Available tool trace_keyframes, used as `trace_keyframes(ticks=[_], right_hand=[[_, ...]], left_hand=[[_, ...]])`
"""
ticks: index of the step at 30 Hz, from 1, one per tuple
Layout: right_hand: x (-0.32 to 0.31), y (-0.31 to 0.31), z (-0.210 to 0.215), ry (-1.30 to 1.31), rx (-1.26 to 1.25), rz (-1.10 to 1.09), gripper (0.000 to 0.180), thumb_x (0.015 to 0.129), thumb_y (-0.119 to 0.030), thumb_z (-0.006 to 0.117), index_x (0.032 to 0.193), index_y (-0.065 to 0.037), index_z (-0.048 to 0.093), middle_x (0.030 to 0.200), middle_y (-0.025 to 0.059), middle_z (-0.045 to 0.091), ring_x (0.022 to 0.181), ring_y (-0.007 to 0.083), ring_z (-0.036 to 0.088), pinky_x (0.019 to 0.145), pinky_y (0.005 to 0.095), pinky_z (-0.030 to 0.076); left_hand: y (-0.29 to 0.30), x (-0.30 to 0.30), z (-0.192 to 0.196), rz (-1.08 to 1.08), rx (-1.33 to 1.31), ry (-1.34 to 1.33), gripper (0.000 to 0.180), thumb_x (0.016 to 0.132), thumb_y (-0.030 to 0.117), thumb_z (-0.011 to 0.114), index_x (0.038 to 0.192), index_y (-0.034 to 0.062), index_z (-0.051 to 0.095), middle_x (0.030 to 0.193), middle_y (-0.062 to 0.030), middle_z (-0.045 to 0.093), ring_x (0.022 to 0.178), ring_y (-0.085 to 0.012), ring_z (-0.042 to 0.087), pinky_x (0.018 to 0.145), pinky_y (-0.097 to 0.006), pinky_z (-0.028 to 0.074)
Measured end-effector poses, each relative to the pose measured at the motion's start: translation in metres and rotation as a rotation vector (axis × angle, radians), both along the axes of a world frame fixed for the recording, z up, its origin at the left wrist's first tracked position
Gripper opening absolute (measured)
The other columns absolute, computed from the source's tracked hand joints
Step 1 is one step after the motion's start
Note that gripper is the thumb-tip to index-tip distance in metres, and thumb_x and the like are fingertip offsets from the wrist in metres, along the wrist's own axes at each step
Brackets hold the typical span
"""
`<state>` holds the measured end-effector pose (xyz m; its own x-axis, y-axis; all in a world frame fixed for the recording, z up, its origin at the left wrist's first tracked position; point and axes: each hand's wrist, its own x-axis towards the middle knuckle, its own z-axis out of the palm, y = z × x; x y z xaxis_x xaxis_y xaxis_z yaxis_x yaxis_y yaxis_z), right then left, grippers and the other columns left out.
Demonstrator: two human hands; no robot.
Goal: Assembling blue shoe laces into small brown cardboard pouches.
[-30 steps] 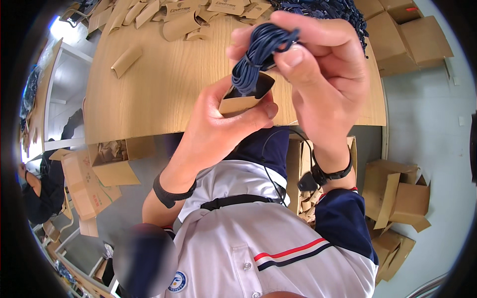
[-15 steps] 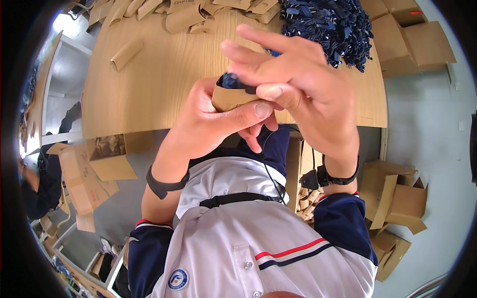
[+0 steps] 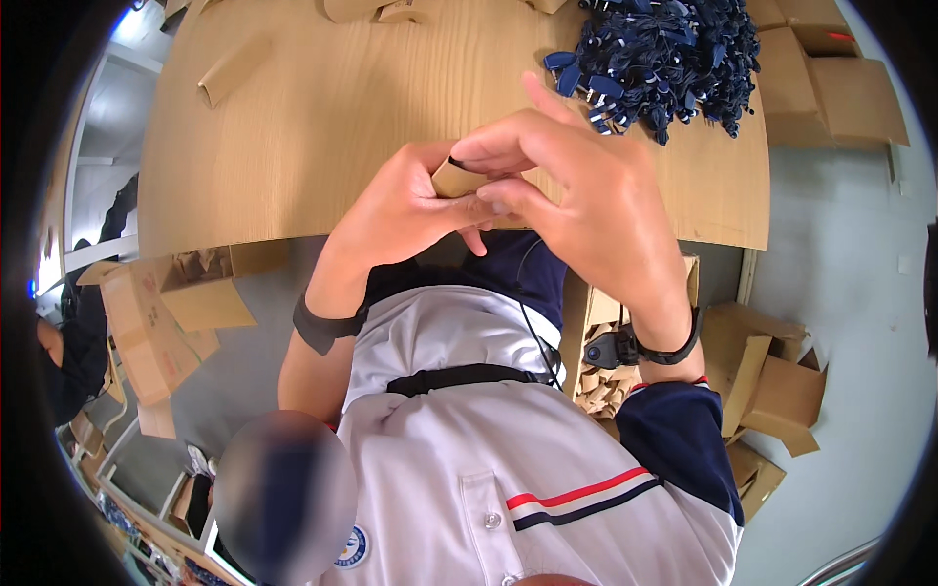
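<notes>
A small brown cardboard sleeve [image 3: 451,181] is held up in front of me, over the near edge of the table. My left hand [image 3: 396,210] is closed around its side, with the thumb across the front. My right hand [image 3: 586,186] bends over its top end; the thumb reaches to the front and the fingertips press at the opening, one finger sticking up. A dark bit shows at the sleeve's mouth, mostly hidden by the right fingers.
A heap of dark blue coiled cables with plugs [image 3: 664,68] covers the table's far right. One flat brown sleeve [image 3: 234,70] lies at the far left of the wooden table [image 3: 322,127]. Open cardboard boxes [image 3: 777,391] stand on the floor at both sides. A bin of brown pieces [image 3: 601,391] is below the table.
The right fingers have come down over the sleeve's mouth, where a blue cable end was visible before. Both hands and the sleeve appear slightly higher, and the view has shifted.
</notes>
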<state>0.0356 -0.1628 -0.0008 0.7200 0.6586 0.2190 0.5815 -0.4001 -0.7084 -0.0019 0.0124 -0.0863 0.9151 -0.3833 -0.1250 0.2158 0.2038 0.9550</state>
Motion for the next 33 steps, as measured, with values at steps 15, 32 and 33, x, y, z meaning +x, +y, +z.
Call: trace_keyframes(ticks=[15,32,33], right_hand=[[-0.015,-0.001,-0.021,-0.459,0.421,-0.137,0.03,0.083,0.002,0.073,0.109,0.006,0.06,0.087,0.0129,0.069,0.073,0.0107,0.066,0.06,0.02,0.052],[-0.031,0.005,0.017,0.277,1.047,-0.146,0.056,0.091,-0.026,0.066,0.132,0.006,0.045,0.113,0.0176,0.062,0.095,0.0189,0.062,0.081,0.0289,0.049],[-0.035,0.007,0.019,0.438,0.972,-0.097,0.074,0.086,-0.034,0.067,0.142,0.004,0.036,0.125,0.0138,0.054,0.109,0.0195,0.053,0.095,0.0315,0.04]], left_hand=[[-0.024,0.01,0.066,0.246,-0.51,0.027,0.045,0.104,0.033,0.042,0.127,-0.0036,0.053,0.124,-0.0181,0.061,0.108,-0.0198,0.06,0.097,-0.03,0.047],[-0.017,-0.007,0.1,0.598,0.814,-1.556,0.015,0.084,0.007,0.069,0.097,-0.0015,0.069,0.086,-0.0144,0.07,0.068,-0.0249,0.063,0.063,-0.032,0.051],[-0.01,-0.013,0.106,0.413,0.98,-1.638,0.019,0.073,0.013,0.075,0.09,0.0057,0.07,0.087,-0.0121,0.069,0.077,-0.0303,0.063,0.071,-0.039,0.05]])
